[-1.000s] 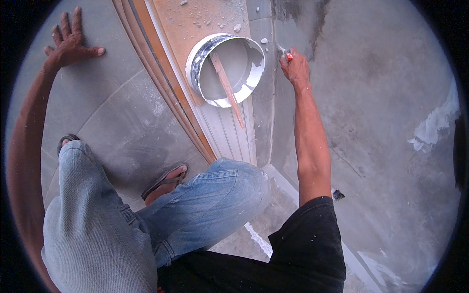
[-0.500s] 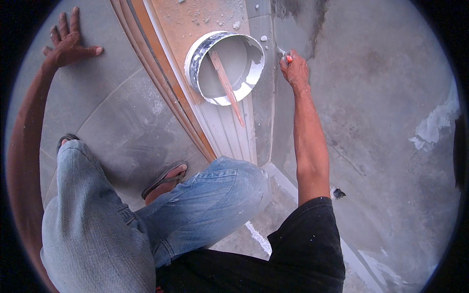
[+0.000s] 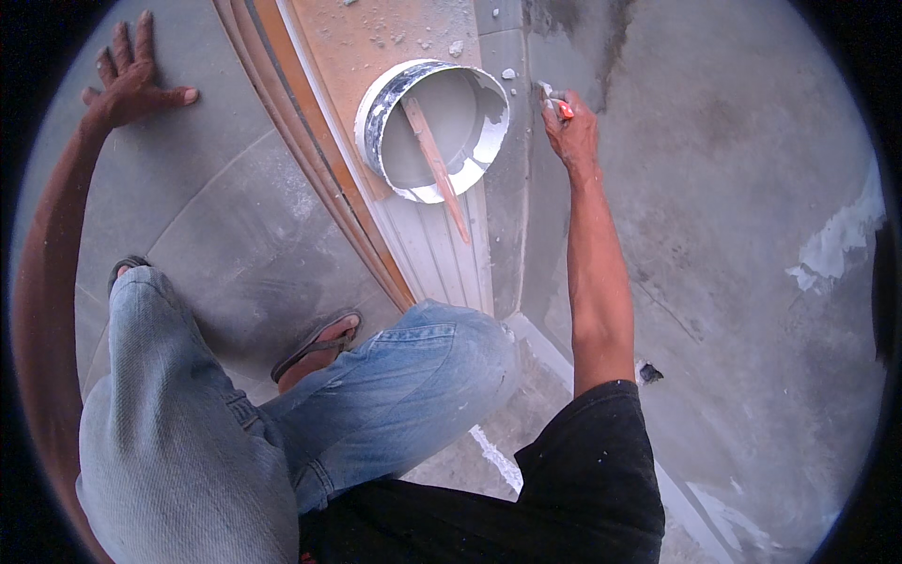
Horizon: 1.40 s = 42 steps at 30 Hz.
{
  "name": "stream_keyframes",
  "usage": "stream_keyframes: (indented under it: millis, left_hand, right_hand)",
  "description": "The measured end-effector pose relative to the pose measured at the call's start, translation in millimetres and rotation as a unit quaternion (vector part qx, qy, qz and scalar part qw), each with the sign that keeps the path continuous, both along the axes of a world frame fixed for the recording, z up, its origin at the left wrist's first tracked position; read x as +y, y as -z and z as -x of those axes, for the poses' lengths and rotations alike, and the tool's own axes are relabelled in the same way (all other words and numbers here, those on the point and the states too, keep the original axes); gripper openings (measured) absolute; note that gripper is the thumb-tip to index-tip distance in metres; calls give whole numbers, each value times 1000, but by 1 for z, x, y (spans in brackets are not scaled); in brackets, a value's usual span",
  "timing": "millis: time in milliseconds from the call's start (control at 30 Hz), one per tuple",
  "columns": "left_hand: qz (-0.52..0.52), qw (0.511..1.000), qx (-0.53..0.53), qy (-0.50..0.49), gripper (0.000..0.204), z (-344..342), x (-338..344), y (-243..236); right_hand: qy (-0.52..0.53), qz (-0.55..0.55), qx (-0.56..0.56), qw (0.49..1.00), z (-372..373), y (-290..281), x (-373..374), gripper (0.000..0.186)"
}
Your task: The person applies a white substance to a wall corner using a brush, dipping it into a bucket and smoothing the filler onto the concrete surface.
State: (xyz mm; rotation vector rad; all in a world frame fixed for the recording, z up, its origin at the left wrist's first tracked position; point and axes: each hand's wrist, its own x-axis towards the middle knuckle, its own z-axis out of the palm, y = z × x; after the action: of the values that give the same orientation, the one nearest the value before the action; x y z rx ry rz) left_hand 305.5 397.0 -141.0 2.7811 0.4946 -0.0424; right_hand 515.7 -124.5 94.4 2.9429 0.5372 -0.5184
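Observation:
My left hand (image 3: 136, 85) rests with fingers spread on the grey tiled surface (image 3: 216, 216) at upper left. My right hand (image 3: 569, 122) grips a small red-handled tool (image 3: 564, 109); its whitish tip is at a grey plastered surface (image 3: 695, 188), near a dark streak, and too small to make out clearly. Left of that hand sits a white bucket (image 3: 489, 150) with a paint-smeared rim and grey contents, a flat pinkish wooden stick (image 3: 434, 160) leaning across it. It stands on an orange-brown and white ledge (image 3: 376, 38) scattered with crumbs.
Long brown wooden strips (image 3: 319, 188) run beside the ledge. My jeans-clad legs (image 3: 395, 395) and sandalled foot (image 3: 324, 348) occupy the lower left. A small dark hole (image 3: 650, 373) shows in the plaster near my right elbow, with white patches (image 3: 836, 240) at the far right.
My right hand has shifted slightly right and turned, so the tool's red handle sits at a different angle. My left hand and the bucket look unchanged.

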Motion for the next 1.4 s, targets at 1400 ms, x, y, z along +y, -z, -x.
stream_keyframes:
  millis: [1400]
  left_hand:
    - [3,1000,14,9,133,1,7,11]
  right_hand:
    - [34,97,17,995,17,3,-31,28]
